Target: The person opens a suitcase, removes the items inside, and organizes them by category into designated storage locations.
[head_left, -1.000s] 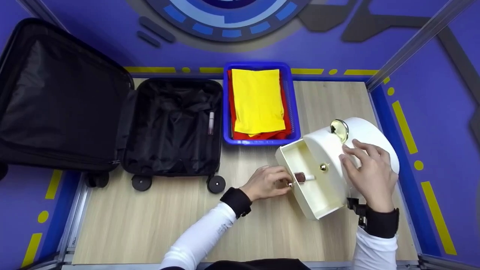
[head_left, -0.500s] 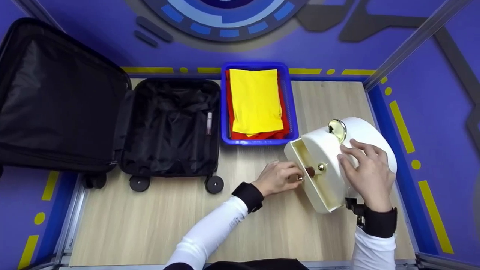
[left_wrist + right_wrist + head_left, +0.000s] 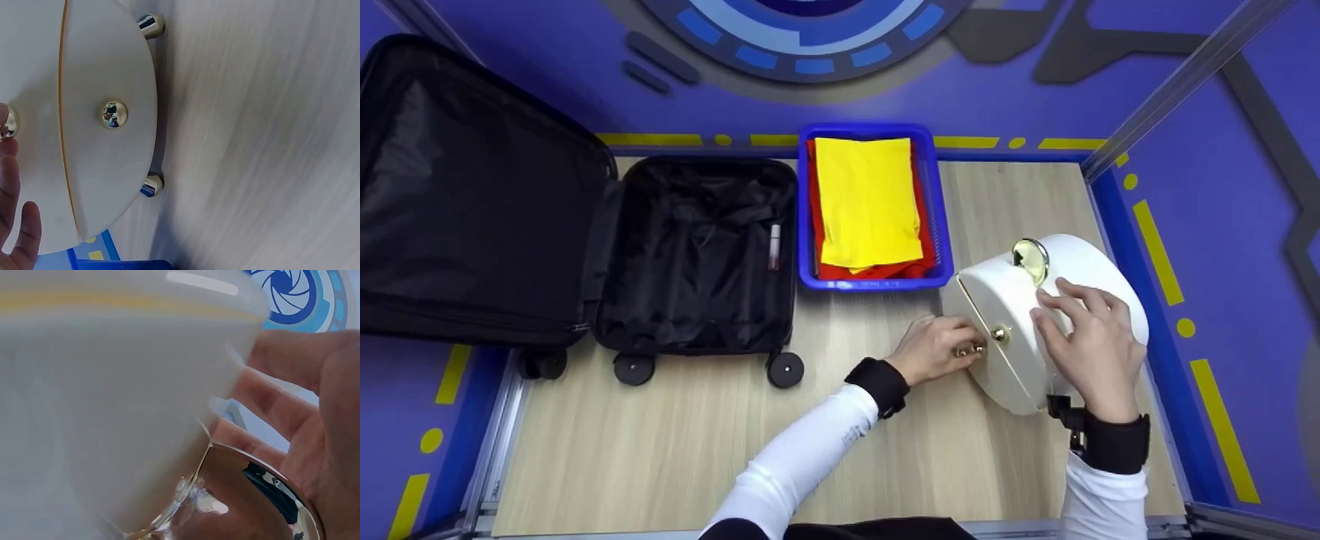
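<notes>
A white rounded drawer box (image 3: 1099, 262) with gold knobs sits at the right of the table, its lower drawer front (image 3: 997, 379) flush with the body. At that drawer, my left hand (image 3: 934, 349) pinches a gold knob (image 3: 9, 122) between its fingertips. A second gold knob (image 3: 114, 115) shows on the neighbouring front in the left wrist view. My right hand (image 3: 1099, 345) rests on the box's top with fingers loosely bent, near the round gold ornament (image 3: 1031, 259). The small dark-red bottle is hidden inside the drawer.
An open black suitcase (image 3: 697, 255) lies on the left, with a slim clear-and-red tube (image 3: 775, 247) inside it. Between suitcase and box stands a blue basket (image 3: 876, 283) holding folded yellow cloth (image 3: 870, 202) over red cloth (image 3: 911, 270). Purple-blue panels wall the table (image 3: 780, 450).
My left hand has moved right, pushing the lower drawer from pulled out to fully in. The dark-red bottle in it has gone out of sight. My right hand has stayed on the box.
</notes>
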The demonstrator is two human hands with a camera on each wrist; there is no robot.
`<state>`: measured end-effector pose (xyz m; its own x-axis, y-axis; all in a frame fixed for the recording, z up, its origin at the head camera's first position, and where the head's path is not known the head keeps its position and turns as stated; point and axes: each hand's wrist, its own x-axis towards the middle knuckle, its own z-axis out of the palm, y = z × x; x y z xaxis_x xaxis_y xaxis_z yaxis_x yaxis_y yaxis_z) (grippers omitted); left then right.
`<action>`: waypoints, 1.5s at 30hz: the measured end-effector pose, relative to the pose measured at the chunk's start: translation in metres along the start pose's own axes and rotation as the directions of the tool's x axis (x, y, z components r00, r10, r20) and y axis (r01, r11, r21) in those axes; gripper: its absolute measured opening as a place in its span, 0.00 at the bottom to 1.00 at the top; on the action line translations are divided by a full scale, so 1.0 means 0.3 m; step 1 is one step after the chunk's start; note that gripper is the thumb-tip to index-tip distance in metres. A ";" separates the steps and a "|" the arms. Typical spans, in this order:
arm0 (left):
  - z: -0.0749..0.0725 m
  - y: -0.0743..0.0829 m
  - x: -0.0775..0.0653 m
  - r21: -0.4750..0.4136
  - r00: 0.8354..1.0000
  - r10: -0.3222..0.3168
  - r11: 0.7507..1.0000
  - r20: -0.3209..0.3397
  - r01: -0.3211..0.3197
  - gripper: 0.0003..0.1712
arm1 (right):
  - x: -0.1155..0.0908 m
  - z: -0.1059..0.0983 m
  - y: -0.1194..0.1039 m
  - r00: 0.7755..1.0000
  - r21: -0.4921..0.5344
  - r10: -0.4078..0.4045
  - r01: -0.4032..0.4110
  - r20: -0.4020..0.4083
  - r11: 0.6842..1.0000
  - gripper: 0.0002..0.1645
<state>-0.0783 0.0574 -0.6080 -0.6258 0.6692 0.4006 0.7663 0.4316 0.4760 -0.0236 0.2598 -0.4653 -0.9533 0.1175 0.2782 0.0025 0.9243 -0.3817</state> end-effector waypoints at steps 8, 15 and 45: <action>0.000 0.002 0.002 -0.059 0.996 -0.078 0.995 0.035 0.080 0.13 | 0.000 -0.002 -0.006 1.000 -0.002 0.000 0.000 0.007 1.000 0.16; 0.010 0.003 -0.004 -0.114 0.986 -0.145 0.981 0.085 0.154 0.14 | -0.001 0.000 -0.008 1.000 -0.009 0.008 -0.008 0.019 1.000 0.16; 0.127 -0.046 -0.036 -0.071 0.886 -0.371 0.912 0.278 0.404 0.09 | -0.003 0.003 0.004 1.000 0.009 -0.013 0.013 -0.005 1.000 0.16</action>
<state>-0.0765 0.0673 -0.6488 -0.7984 0.6009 -0.0394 0.4353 0.6211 0.6518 -0.0230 0.2605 -0.4666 -0.9517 0.1071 0.2879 -0.0130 0.9224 -0.3860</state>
